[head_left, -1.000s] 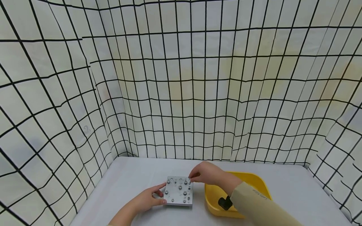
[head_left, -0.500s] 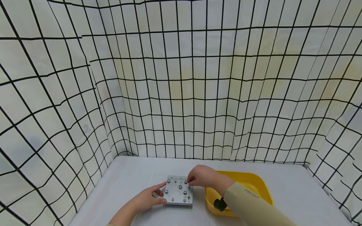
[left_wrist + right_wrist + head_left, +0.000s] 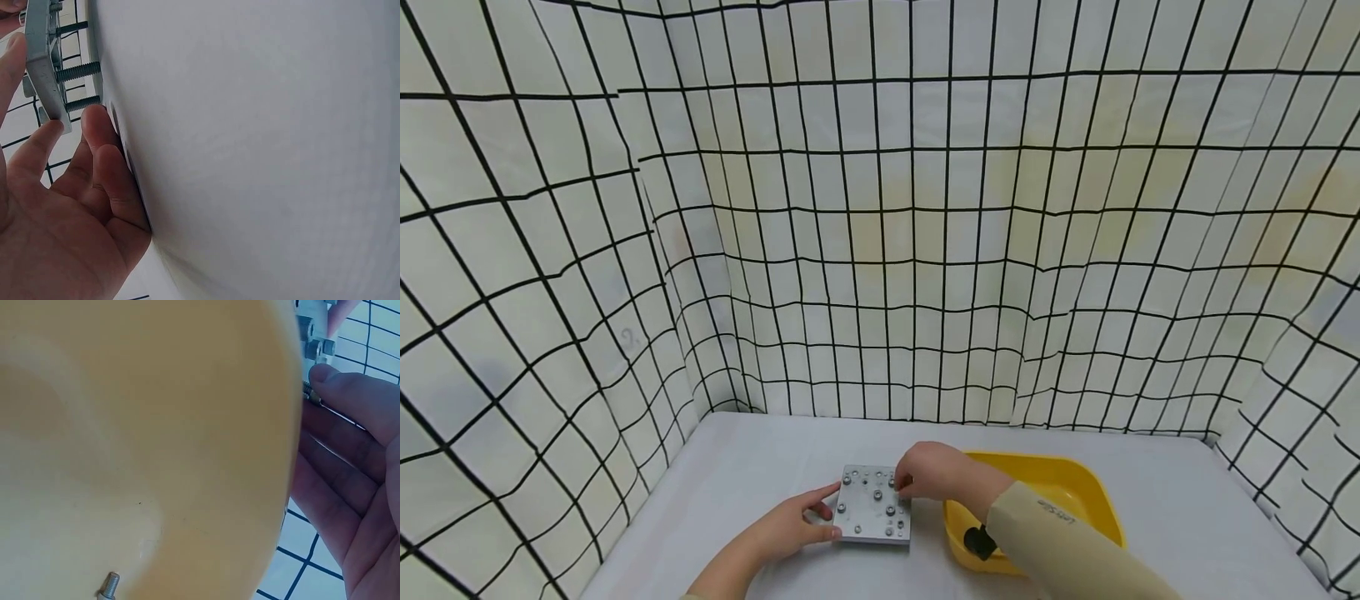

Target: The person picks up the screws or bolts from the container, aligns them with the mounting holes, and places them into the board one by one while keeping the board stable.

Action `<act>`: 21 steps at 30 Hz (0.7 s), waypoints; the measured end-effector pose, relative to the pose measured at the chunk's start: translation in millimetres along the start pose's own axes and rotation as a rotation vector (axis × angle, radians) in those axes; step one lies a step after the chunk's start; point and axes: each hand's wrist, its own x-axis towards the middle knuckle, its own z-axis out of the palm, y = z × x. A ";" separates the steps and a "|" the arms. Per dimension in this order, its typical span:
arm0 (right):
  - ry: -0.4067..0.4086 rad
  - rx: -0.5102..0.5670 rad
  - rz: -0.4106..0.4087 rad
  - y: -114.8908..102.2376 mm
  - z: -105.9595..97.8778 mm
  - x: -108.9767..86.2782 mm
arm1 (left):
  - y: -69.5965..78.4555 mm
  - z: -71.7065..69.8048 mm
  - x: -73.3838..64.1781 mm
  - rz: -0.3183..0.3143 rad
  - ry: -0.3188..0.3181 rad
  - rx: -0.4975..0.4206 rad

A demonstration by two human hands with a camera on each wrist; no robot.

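Note:
A square metal plate [image 3: 868,515] with several socket-head bolts [image 3: 877,496] in its top lies on the table. At its left edge my left hand [image 3: 793,525] holds it, thumb at the near corner and index finger at the far one. The left wrist view shows threaded bolt shanks [image 3: 78,71] sticking out under the plate, with my other fingers curled below its edge. My right hand [image 3: 936,472] is at the plate's right edge. In the right wrist view its thumb and fingers pinch a small screw [image 3: 310,392], mostly hidden by the fingertips.
A yellow tray [image 3: 1105,508] stands right of the plate, under my right forearm. One bolt [image 3: 110,586] lies inside it. A black block [image 3: 979,542] shows beneath the right wrist. White walls with a black grid [image 3: 880,250] enclose the white table [image 3: 760,450].
My right hand has moved from the plate's far right corner slightly toward me along its right edge, then barely shifted. The left hand and plate have stayed put.

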 end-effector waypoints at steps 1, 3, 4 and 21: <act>-0.003 -0.005 0.002 -0.9 -0.1 0.0 | 0.2 0.0 0.0 0.001 0.001 0.001; -0.008 -0.020 -0.001 -2.4 -0.3 0.1 | 0.7 0.3 -0.2 0.003 0.002 0.003; -0.010 -0.023 -0.002 -3.0 -0.4 0.1 | 1.0 0.4 -0.4 0.004 0.001 0.003; -0.011 -0.012 0.002 -3.5 -5.1 -2.2 | 3.6 0.3 -1.5 -0.003 -0.003 -0.002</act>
